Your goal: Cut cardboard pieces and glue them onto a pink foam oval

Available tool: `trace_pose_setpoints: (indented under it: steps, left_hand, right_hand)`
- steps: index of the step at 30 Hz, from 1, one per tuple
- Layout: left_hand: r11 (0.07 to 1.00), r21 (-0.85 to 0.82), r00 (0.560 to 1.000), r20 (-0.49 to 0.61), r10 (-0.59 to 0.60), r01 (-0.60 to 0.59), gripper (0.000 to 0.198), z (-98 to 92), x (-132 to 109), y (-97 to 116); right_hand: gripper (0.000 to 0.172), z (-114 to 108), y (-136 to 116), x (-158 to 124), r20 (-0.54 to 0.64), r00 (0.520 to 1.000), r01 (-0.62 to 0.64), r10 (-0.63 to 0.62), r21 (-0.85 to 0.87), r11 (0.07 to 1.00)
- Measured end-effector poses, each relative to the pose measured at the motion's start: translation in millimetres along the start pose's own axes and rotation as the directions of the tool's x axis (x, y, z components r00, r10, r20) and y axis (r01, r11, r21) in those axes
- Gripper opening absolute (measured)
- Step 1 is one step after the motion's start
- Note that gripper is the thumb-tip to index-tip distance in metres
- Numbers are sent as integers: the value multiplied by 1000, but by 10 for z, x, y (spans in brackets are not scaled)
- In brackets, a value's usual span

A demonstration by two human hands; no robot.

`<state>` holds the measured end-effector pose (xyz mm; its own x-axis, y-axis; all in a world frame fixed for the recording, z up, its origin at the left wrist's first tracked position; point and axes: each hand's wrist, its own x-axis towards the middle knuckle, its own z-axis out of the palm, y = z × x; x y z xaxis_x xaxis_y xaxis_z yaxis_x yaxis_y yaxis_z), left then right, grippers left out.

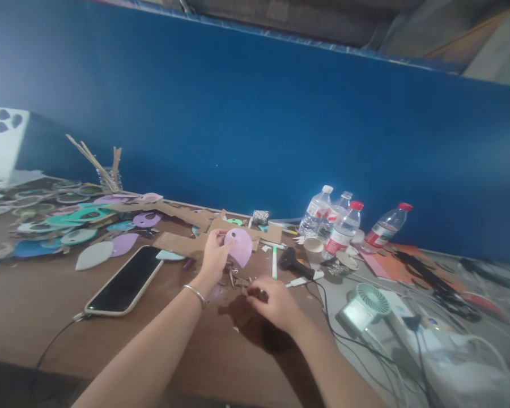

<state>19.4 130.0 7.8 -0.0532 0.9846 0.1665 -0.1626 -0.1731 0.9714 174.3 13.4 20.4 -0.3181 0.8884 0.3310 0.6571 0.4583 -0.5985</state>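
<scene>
My left hand (215, 258), with a bangle at the wrist, pinches a light purple leaf-shaped cutout (241, 249) that has a small dark hole near its top. The cutout is held above the table. To its right and lower down, my right hand (276, 303) is closed, thumb and fingers together over the tabletop. Something small and dark shows at its fingertips, too unclear to name. Between the hands lie small brown scraps (238, 281). Behind the left hand are strips of brown cardboard (181, 245). A green-and-white marker (274, 262) lies beyond my right hand.
A phone (125, 280) on a cable lies left, before a pile of coloured cutouts (74, 218). Sticks (96, 158) stand in a jar. At right are a black glue gun (295, 263), several plastic bottles (340, 229), a small green fan (370, 300) and trailing cables.
</scene>
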Motion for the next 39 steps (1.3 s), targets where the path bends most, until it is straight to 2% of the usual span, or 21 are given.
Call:
trace_pose_setpoints:
  steps: [3,5,8,10,13,14,16,19,23,26,28,30,33,35,39]
  left_hand:
    - [999,31,998,55,5,-6,40,7,-18,15]
    - [996,74,998,48,43,-46,36,9,-30,34]
    - [989,121,995,55,83,-89,33,11,-39,59]
    - [989,127,994,84,68,-78,34,13,-43,67]
    - [991,116,992,112,50,-63,36,25,-58,73]
    - [991,114,991,121,51,-65,36,31,-65,77]
    - [992,110,989,140,53,-68,36,44,-80,87]
    - [993,93,986,160,50,-66,37,58,-91,104]
    - [995,87,991,133,33,-45,38,54,-84,95]
    - [994,99,989,142,29,-43,38,44,-69,55]
    - [992,112,986,162,36,-54,38,41,-58,27]
    - [991,115,984,171,47,-67,37,45,-51,8]
    - [990,115,984,167,64,-84,35,52,-49,5]
    - [989,121,985,157,70,-90,35,53,-53,13]
    - [985,134,986,140,87,-106,35,51,-59,15]
  right_hand:
    - [6,-8,38,11,-171,978,-126,117,-41,991]
    - [5,-26,61,17,-163,978,-157,132,-156,975]
    - [10,-86,141,32,-68,990,-137,122,-325,936]
    - [19,-158,262,42,-119,982,-179,144,-377,909]
    - [33,-292,542,46,-368,891,-422,265,-454,785]
    - [41,-332,643,44,-406,845,-520,348,-474,710]
    - [45,-385,818,35,-379,765,-643,521,-493,586]
    - [38,-396,955,24,-332,746,-656,578,-518,549]
    - [51,-376,952,21,-409,751,-659,518,-504,558]
    - [54,-401,924,30,-515,745,-629,425,-326,706]
    - [51,-425,911,46,-564,710,-557,422,-84,826]
    - [48,-429,890,68,-558,691,-454,460,160,876]
    - [42,-380,819,90,-538,693,-306,479,382,872]
    - [29,-325,737,86,-528,708,-211,470,477,853]
    - [19,-248,531,55,-395,813,-132,428,590,796]
